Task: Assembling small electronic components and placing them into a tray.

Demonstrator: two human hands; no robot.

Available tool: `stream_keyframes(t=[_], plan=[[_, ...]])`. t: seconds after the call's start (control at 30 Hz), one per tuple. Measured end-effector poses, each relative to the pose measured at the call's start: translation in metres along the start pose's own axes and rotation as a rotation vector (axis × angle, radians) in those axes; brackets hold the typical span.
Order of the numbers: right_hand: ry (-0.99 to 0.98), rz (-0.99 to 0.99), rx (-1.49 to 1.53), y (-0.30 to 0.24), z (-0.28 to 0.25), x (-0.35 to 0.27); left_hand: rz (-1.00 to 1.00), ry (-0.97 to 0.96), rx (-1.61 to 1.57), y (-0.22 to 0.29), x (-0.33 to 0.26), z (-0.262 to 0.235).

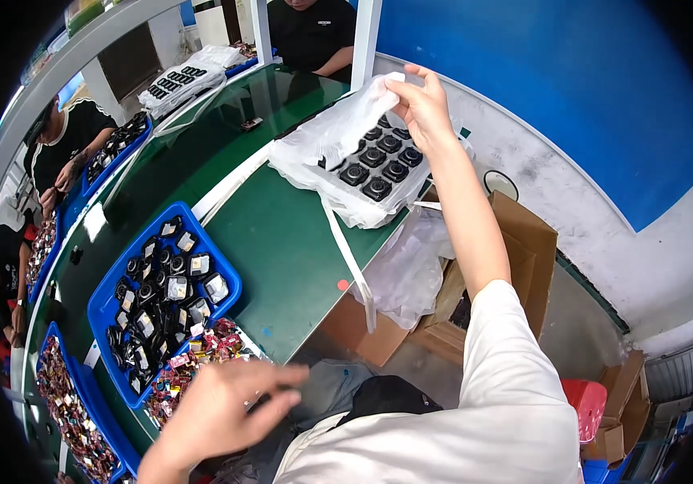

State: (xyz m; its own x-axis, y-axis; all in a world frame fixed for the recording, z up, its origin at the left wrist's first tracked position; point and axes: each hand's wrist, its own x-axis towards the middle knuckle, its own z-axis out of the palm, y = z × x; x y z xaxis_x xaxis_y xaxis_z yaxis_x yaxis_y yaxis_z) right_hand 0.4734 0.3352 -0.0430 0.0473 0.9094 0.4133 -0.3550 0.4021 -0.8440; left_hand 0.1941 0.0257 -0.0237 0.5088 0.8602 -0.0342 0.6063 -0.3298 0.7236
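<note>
My right hand point(421, 106) is raised at the far side and pinches the edge of a thin white plastic sheet point(338, 121). The lifted sheet covers part of a white tray point(345, 194) holding rows of black camera-like units point(376, 188), and other units show beneath my right hand. My left hand point(237, 407), slightly blurred, has its index finger and thumb stretched apart with nothing visible between them. It hovers low in front, nearest to a pile of small red circuit boards point(221, 343). Just beyond lies a blue bin point(232, 282) full of black camera-like units point(177, 288), some with pale labels.
A green-topped table point(282, 266) carries these things. Another blue bin point(92, 403) of small parts lies at the left. Open cardboard boxes point(524, 234) and white plastic bags point(407, 274) stand right of the table. Several people work beyond it, one person point(310, 36) behind a white post point(365, 44).
</note>
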Motion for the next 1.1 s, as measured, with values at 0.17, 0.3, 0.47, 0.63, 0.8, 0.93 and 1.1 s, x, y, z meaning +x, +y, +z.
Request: stream_keyframes(t=[0.17,0.3,0.47,0.63,0.8,0.93,1.1], plan=[[-0.183,-0.025,-0.004,-0.025,0.032,0.018,0.095,0.515,0.294,-0.017,0.136,-0.026],[-0.408,-0.078,-0.202,-0.046,0.042,0.008,0.033,0.607,0.137,-0.026,0.212,-0.029],[-0.362,-0.117,-0.914,-0.03,-0.024,-0.026,0.163,0.572,0.222,-0.067,0.246,-0.008],[-0.418,-0.189,-1.259,-0.005,-0.085,-0.077,0.422,0.413,0.35,-0.079,0.228,0.015],[-0.447,-0.236,-1.31,0.01,-0.089,-0.079,0.465,0.469,0.594,-0.063,0.228,0.039],[-0.538,-0.245,-1.289,0.008,-0.08,-0.079,0.485,0.518,0.455,-0.066,0.241,0.03],[-0.422,-0.129,-1.147,0.017,-0.084,-0.071,0.241,0.525,0.061,-0.059,0.254,0.01]])
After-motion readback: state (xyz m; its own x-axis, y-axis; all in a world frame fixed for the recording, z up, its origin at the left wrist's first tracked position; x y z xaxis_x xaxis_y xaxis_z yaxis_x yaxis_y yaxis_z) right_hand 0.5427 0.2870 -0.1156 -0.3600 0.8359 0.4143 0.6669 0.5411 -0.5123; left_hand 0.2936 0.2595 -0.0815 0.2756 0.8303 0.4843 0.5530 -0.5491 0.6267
